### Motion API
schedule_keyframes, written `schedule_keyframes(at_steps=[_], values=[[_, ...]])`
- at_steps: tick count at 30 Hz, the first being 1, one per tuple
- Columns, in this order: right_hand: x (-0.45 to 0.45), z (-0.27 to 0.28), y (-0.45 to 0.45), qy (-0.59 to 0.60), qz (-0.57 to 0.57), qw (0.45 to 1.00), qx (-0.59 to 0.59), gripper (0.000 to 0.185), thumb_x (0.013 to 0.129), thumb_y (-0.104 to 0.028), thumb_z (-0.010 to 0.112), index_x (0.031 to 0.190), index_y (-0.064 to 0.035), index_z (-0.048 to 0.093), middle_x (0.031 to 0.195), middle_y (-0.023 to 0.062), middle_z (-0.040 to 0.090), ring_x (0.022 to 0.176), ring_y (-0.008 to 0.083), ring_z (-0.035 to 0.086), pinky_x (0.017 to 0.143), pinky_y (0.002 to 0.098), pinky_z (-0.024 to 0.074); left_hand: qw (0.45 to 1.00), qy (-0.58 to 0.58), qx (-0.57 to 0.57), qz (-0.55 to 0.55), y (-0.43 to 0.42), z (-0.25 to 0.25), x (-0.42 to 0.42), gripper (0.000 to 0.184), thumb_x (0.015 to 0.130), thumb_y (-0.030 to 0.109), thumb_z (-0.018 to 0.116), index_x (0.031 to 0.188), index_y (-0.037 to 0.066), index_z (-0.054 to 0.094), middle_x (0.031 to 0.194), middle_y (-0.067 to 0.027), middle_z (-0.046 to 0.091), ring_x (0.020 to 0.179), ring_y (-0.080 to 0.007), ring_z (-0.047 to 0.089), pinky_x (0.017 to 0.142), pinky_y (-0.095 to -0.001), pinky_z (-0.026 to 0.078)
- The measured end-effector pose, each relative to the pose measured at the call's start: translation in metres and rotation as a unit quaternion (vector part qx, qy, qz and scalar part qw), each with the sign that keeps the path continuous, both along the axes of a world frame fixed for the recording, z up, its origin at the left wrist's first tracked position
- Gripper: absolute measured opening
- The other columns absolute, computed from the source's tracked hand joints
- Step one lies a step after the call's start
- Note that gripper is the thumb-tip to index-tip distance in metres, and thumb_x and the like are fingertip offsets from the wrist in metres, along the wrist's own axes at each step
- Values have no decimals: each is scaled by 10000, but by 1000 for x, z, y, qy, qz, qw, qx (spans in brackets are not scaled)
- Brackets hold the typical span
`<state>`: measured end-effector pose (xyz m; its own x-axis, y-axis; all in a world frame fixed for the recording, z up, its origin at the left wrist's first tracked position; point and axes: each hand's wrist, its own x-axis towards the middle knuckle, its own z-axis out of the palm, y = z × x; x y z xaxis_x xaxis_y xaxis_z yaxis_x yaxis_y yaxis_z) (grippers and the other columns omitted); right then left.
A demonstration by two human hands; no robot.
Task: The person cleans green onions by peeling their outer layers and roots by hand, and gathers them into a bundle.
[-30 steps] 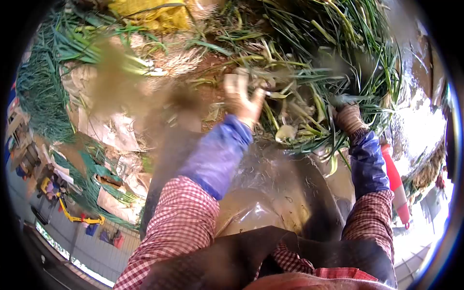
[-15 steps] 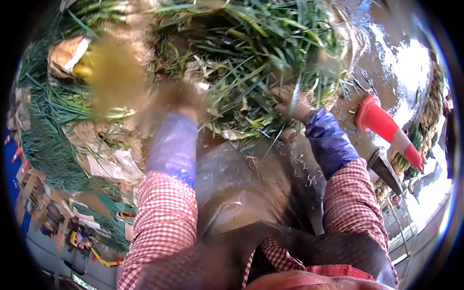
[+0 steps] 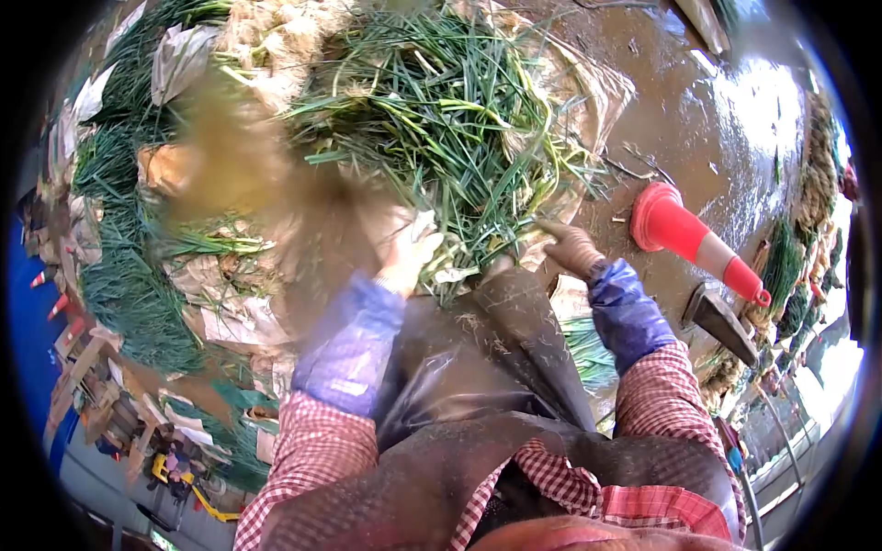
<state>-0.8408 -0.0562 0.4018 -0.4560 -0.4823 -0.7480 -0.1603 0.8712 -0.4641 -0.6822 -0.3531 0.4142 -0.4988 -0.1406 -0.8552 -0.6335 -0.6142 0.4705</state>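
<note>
A loose heap of green onion tops [image 3: 459, 129] lies in front of me on a spread tan sack [image 3: 602, 87], whose edge shows along the right side. At the heap's near left edge my left hand [image 3: 409, 261] is closed on a pale fold of the sacking. My right hand [image 3: 573, 248] is at the near right edge, its fingers curled at the sack's border and the index finger pointing left over it. Both forearms wear blue-purple sleeve covers. A brown smear on the lens blurs the area left of the heap.
An orange traffic cone [image 3: 684, 234] lies tipped on the wet muddy floor at right, beside a dark wedge-shaped object [image 3: 721, 321]. Bundled green onions [image 3: 138, 294] line the left side, with sacking and paper scraps [image 3: 243, 317]. My dark apron [image 3: 459, 367] covers my lap.
My left hand has moved right and nearer the heap's edge. My right hand has drawn down and away from the leaves to the sack's border. The view has shifted, showing more floor beyond.
</note>
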Motion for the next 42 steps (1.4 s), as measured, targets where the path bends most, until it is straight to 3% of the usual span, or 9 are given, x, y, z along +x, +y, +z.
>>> schedule_keyframes(at_steps=[4,7,10,15,24,28,35,40,42], values=[[-40,-6,34,28,-123,991,48,481,789,-198,628,1257,-137,532,1151,124,614,1027,225,608,867,285,467,984,16,-142,-110,-35,-56,-35,501,785,37,647,1264,51,500,842,-29,580,617,-91,506,531,-218,453],[-63,15,18,16,-167,984,57,479,801,-224,607,1249,-74,527,1145,150,609,1046,237,597,889,289,450,798,150,-483,-328,-101,-185,-14,451,805,81,567,1249,52,491,1001,-113,556,949,-205,543,833,-319,460],[-69,-24,45,46,-120,989,68,472,802,-244,597,1243,-86,535,1133,161,610,1043,263,595,895,309,451,754,-7,-444,-485,-142,-140,-22,516,794,98,541,1297,82,426,1405,-216,299,1271,-354,354,1049,-334,322],[-124,-68,17,83,-120,983,111,464,806,-270,586,1238,-108,543,1078,181,625,1021,299,596,867,349,455,665,-159,-400,-610,-176,-175,-44,861,806,456,558,1456,133,96,1519,-122,73,1397,-273,115,1090,-540,139],[-244,-261,96,78,-214,946,231,661,798,-442,590,1324,-71,439,1221,193,552,1151,313,519,950,350,404,497,-59,-245,-831,-140,-248,-37,605,849,435,508,1326,71,427,1374,-143,410,1330,-284,293,1109,-497,133],[-250,-350,148,98,-470,855,198,911,747,-503,661,1349,85,310,1390,252,345,1314,294,321,1062,308,257,611,-38,-298,-733,-138,-238,10,347,871,223,495,1188,96,557,1245,-189,508,1215,-377,411,1045,-417,313],[-274,-384,158,-206,-698,682,-73,550,703,-422,737,1042,-21,573,904,133,613,747,235,583,605,317,479,862,-92,-356,-348,-90,-224,21,261,929,213,466,1111,39,536,1051,-134,573,875,-224,584,795,-331,466],[-296,-340,124,-70,-539,839,-24,289,773,-325,682,870,-55,649,754,55,656,665,200,617,637,301,505,962,-31,-216,-162,-55,-220,-4,175,936,211,492,929,44,546,792,-4,545,680,-113,511,633,-247,430],[-292,-340,104,-212,-616,734,-194,281,766,-271,678,901,-26,647,798,64,660,704,226,617,687,321,504,920,33,-301,-250,-52,-215,-1,179,933,213,498,926,44,557,783,-13,552,694,-116,525,634,-251,432]])
